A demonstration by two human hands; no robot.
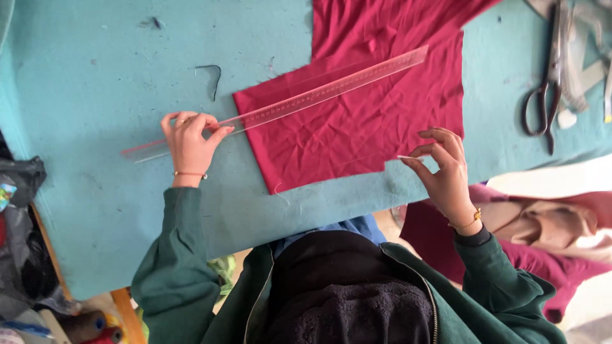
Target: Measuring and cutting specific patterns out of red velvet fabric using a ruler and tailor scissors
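Teal table [95,210] covered mid-top by crimson fabric [363,121]. Clear ruler [306,99] laid diagonally across fabric, near end pinned under left hand [189,145], fingers pressed flat. Right hand [444,169] pinched together on thin white chalk [405,157] at fabric's lower edge. Scissors [545,89] left at far right.

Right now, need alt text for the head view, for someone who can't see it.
A person in a green jacket leans over a teal table, the left hand pressing a clear ruler across red fabric, the right hand pinching a small white piece, probably chalk, at the fabric's edge. Scissors lie at the table's far right.
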